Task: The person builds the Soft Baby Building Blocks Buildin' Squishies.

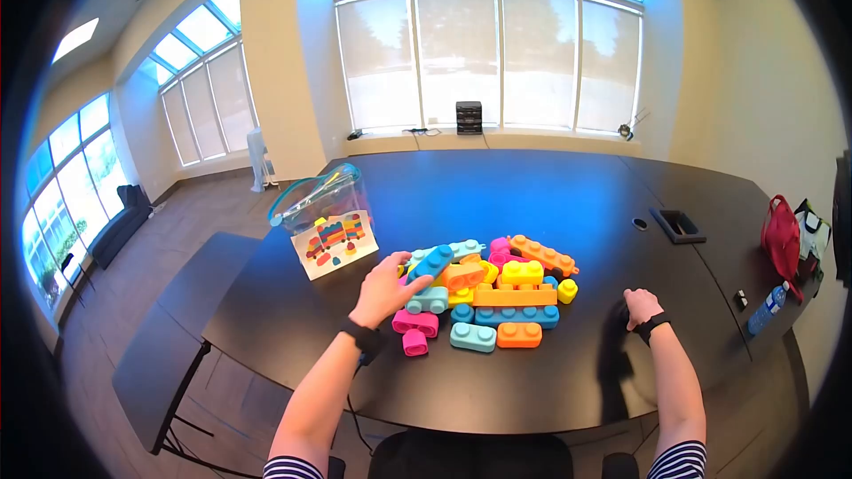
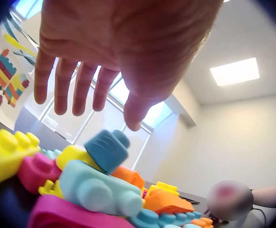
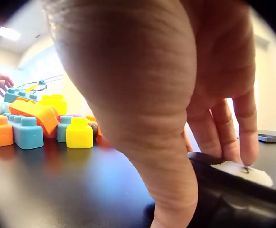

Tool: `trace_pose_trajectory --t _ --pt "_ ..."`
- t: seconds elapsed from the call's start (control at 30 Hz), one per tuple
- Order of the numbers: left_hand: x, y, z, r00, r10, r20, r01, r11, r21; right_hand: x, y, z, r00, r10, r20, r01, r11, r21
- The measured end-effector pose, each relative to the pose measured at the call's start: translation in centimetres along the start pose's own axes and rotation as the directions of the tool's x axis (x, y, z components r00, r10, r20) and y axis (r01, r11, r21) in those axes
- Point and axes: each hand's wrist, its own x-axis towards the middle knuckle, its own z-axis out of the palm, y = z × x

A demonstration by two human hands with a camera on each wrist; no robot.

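My left hand (image 1: 383, 291) hovers over the left side of a pile of toy building blocks, fingers extended and slightly spread. Just under its thumb in the left wrist view, a blue block (image 2: 107, 150) lies tilted on top of a light teal block (image 2: 97, 189). Magenta blocks (image 1: 415, 323) sit below that hand at the pile's near left. My right hand (image 1: 643, 309) rests apart from the pile, to its right, with fingertips down at the dark tabletop. The nearest piece to it is a small yellow block (image 3: 79, 133).
A clear bag (image 1: 335, 204) with a picture card stands behind the pile on the left. A long orange block (image 1: 515, 295) lies across the pile's front. At the right are a water bottle (image 1: 769, 308), a red bag (image 1: 781, 239) and a recessed table box (image 1: 678, 225).
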Motion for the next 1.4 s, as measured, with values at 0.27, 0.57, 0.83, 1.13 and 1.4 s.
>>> trace_pose_trajectory --t 0.27,0.57,0.83,1.13,1.4 --pt "2.6 -2.3 1.2 0.997 -0.061 -0.057 0.060 0.998 -0.011 0.9 -6.6 -10.5 0.889 -0.166 -0.427 0.278 0.936 0.216" --pt "-2.8 -13.6 -6.3 0.912 -0.274 -0.305 0.345 0.916 0.208 5.0 -25.9 -19.2 0.686 -0.522 -0.507 0.691 0.686 0.229" --pt "-7.4 -13.6 -3.3 0.928 -0.372 0.000 0.353 0.880 0.317 9.6 -33.3 -16.2 0.728 -0.656 -0.198 0.685 0.698 0.208" --pt "0.3 -6.7 0.1 0.977 0.182 0.113 -0.190 0.979 0.068 13.6 -29.2 -16.7 0.847 -0.295 -0.442 0.427 0.873 0.236" --pt "5.8 -4.4 4.0 0.785 0.077 0.614 -0.122 0.992 0.033 13.3 -28.6 -14.4 0.870 -0.326 -0.369 0.389 0.915 0.109"
